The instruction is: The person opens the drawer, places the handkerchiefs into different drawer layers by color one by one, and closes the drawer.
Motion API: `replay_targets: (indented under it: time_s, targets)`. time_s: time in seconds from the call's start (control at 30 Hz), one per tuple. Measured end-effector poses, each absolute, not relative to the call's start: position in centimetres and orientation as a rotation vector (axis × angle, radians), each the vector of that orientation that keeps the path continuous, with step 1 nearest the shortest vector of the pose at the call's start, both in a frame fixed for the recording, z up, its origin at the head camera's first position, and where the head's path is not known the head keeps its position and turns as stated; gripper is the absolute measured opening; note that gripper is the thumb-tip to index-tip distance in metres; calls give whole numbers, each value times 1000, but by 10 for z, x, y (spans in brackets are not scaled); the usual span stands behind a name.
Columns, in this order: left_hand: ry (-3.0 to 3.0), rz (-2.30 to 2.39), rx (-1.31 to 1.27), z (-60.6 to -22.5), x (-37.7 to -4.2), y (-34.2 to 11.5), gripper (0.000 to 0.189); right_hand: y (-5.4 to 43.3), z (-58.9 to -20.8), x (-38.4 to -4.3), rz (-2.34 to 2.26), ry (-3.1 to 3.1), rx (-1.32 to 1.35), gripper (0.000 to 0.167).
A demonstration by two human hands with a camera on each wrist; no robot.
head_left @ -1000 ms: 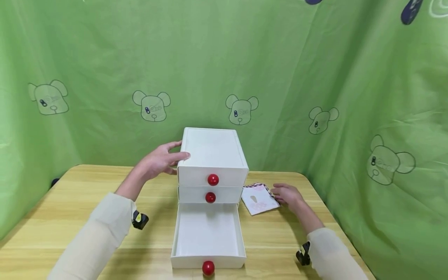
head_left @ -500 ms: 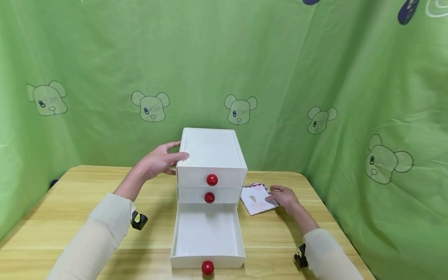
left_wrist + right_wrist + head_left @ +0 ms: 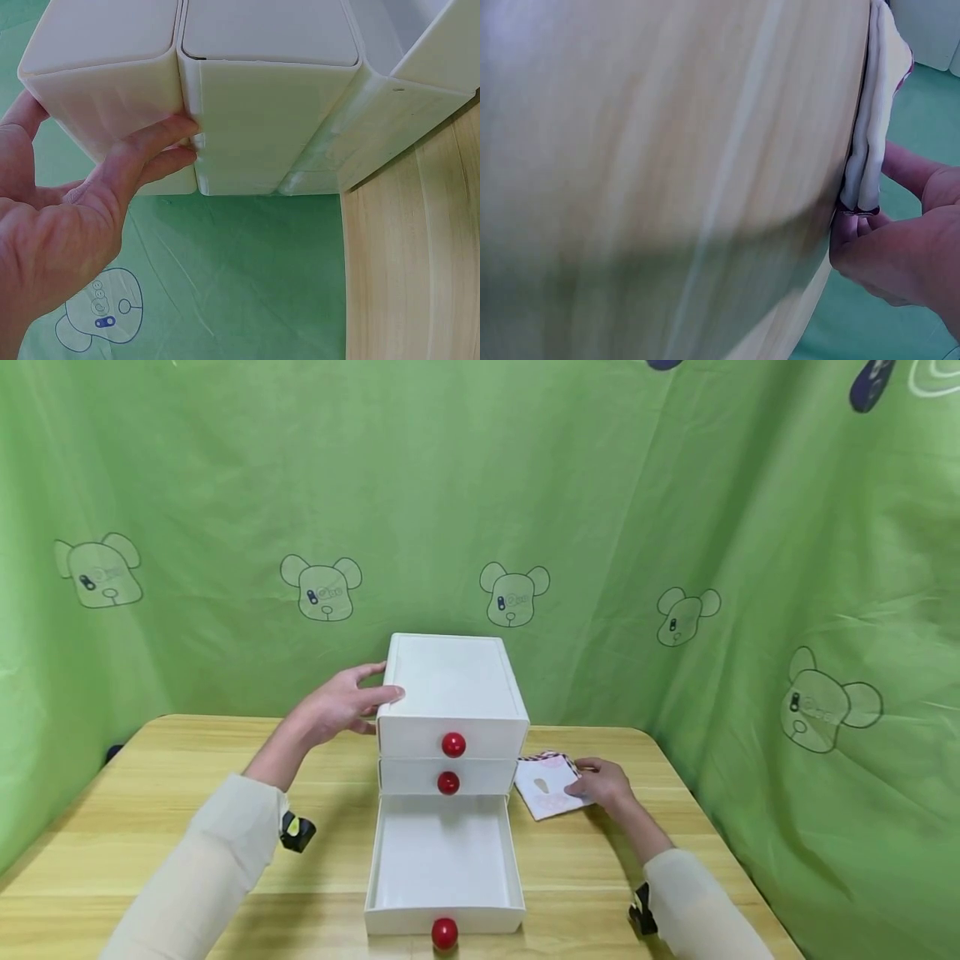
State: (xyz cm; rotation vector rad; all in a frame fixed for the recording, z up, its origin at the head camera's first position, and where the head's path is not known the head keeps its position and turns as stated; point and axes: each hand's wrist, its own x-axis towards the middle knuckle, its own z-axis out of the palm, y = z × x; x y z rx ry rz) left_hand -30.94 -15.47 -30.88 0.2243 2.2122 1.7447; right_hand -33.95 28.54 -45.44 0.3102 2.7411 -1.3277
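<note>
A white drawer unit (image 3: 453,681) with red knobs stands at the table's middle in the head view. Its bottom drawer (image 3: 442,852) is pulled out, with nothing in it. My left hand (image 3: 337,702) rests on the unit's upper left edge, thumb on top and fingers against the side wall; the left wrist view shows those fingers (image 3: 161,139) nearly straight. Right of the unit lies a folded white cloth (image 3: 551,785) with pink print and checked trim. My right hand (image 3: 607,783) pinches its right edge, thumb above; in the right wrist view the other fingers (image 3: 855,229) reach under the fold.
The two upper drawers (image 3: 431,739) are closed. A wooden table (image 3: 225,760) carries everything. Green curtain (image 3: 420,485) with bear faces hangs close behind the table and along its right side.
My right hand has moved left onto the folded cloth's edge and taken hold of it, thumb on top. The left hand has stayed on the drawer unit.
</note>
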Motion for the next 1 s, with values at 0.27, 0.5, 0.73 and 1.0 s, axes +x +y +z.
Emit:
replay_targets:
  time_s: [0.27,0.5,0.73,1.0]
  targets:
    - [2200,1753,225,-310,-311,-154,93,287,-455,-342,-1316,2730,310,63]
    - [2200,1755,237,-310,-312,-155,94,289,-454,-343,-1324,2691,312,58]
    - [2198,1758,244,-311,-312,-156,93,290,-452,-341,-1289,2703,328,56]
    - [2206,1749,234,-310,-312,-155,93,295,-445,-336,-1230,2776,254,52]
